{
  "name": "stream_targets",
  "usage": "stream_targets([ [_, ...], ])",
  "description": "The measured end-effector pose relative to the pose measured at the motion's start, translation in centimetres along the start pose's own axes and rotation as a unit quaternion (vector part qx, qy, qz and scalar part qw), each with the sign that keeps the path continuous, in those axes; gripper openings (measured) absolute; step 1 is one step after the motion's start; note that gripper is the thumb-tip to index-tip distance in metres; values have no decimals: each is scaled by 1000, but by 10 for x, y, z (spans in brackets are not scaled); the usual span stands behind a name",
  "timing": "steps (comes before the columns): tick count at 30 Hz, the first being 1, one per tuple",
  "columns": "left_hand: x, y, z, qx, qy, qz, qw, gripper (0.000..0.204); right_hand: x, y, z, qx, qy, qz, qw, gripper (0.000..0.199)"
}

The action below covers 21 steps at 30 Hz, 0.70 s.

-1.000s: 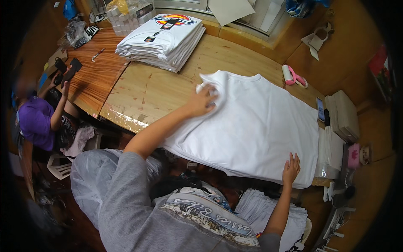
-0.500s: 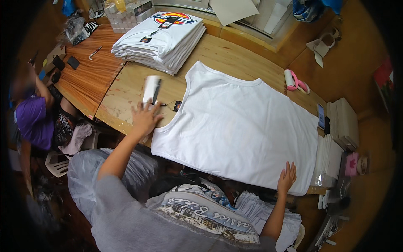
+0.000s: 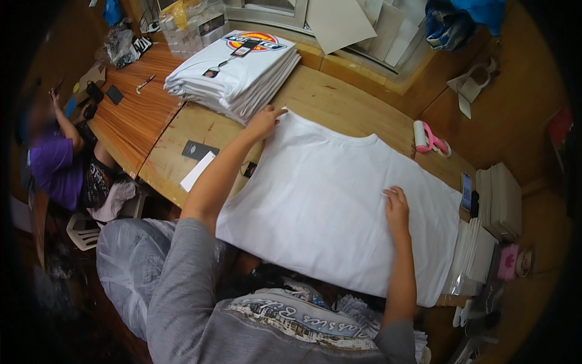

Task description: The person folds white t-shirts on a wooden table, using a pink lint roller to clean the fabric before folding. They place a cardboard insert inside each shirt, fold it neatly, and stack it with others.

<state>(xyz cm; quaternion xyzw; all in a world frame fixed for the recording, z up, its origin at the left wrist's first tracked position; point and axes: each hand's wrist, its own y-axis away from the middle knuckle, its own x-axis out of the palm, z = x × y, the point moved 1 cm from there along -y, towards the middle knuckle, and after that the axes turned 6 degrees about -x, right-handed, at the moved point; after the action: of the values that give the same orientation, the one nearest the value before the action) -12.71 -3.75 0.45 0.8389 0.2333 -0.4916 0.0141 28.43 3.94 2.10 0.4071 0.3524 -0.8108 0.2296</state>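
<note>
A white sleeveless shirt [image 3: 327, 200] lies spread across the table, its neckline toward the far side. At its far left shoulder corner, my left hand [image 3: 263, 124] has its fingers closed on the edge of the cloth. My right hand [image 3: 398, 211] rests on the right part of the shirt, fingers bent and gathered on the fabric, where a crease runs up toward the neckline. Beside my left forearm lie a white box-like piece [image 3: 197, 172] and a dark card [image 3: 200, 150]. A small black hang tag [image 3: 248, 169] shows by the armhole.
A stack of folded white shirts [image 3: 233, 73] stands at the far left. A pink-handled lint roller [image 3: 429, 138] and a phone [image 3: 466, 190] lie along the right side, near beige stacked boxes [image 3: 498, 203]. Another person in purple [image 3: 57, 161] sits at left.
My left hand has gone from the white piece on the table, now lying flat, up to the shirt's shoulder. My right hand has moved up and inward from the near edge onto the cloth.
</note>
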Motion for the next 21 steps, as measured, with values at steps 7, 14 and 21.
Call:
stream_targets([
  [7,13,-46,9,-26,-102,137,985,30,56,-115,-24,-60,30,62,996,27],
  [14,-17,-67,-7,-35,27,249,967,29,70,-164,-42,24,92,233,968,34],
  [21,3,-53,4,-58,263,-3,963,17,57,-170,-42,12,-61,237,969,26],
])
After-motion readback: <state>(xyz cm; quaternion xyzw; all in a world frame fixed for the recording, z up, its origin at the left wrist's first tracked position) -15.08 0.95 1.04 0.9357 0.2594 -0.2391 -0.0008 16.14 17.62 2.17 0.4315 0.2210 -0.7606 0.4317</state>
